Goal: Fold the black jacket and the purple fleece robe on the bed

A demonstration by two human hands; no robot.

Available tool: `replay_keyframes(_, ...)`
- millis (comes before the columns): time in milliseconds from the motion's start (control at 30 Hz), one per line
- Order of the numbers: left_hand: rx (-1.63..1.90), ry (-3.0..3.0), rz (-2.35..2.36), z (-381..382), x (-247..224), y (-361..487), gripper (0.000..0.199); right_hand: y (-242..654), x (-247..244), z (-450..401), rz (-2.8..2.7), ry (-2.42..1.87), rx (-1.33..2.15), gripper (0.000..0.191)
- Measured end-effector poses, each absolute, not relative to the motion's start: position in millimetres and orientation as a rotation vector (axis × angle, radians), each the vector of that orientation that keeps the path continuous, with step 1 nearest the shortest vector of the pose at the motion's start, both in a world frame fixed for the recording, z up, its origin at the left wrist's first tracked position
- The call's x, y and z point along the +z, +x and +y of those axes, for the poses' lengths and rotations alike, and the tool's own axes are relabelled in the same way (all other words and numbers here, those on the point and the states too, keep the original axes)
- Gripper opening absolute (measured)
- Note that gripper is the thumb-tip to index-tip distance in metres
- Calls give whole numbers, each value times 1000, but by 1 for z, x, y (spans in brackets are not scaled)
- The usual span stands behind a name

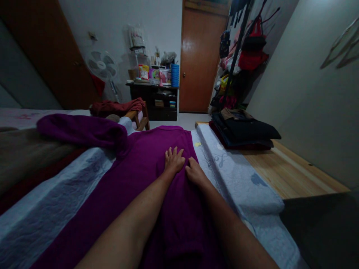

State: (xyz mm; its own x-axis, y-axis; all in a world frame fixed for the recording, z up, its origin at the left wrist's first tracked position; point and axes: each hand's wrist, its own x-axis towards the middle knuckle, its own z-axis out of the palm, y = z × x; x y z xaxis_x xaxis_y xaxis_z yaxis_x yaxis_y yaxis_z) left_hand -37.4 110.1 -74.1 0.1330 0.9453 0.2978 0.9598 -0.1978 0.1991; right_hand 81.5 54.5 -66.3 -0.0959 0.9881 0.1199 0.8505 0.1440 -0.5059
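Note:
A purple garment [140, 168] lies spread over the bed, one sleeve stretched out to the left and the other folded inward along its right side. My left hand [174, 160] rests on the cloth near the upper right part, its fingers spread. Close beside it, my right hand [194, 171] is closed at the garment's right edge, with its fingers curled on the purple fabric.
Folded dark clothes [244, 130] are stacked on a wooden board [291, 168] at the right. Brownish and red cloth [36, 157] lies at the left. Beyond the bed are a wooden chair [144, 119], a fan [103, 65], a black cabinet [153, 101] and a door [200, 59].

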Motion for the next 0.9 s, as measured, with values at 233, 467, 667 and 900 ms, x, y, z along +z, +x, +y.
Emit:
replay_keyframes(233,-557,-2354,-1975,109,-71,-38,53,68,-71,24,-1987,-1873,222,55)
replay_keyframes(467,-666,-2267,-2000,105,-62,-36,54,66,-63,20,-1981,-1921,169,55)
replay_keyframes(667,-736,-2286,-1831,100,-55,-37,32,66,-60,19,-1994,-1921,179,56)
replay_keyframes(900,-677,-2409,-1777,105,-57,-39,22,76,-61,-6,-2085,-1883,175,59)
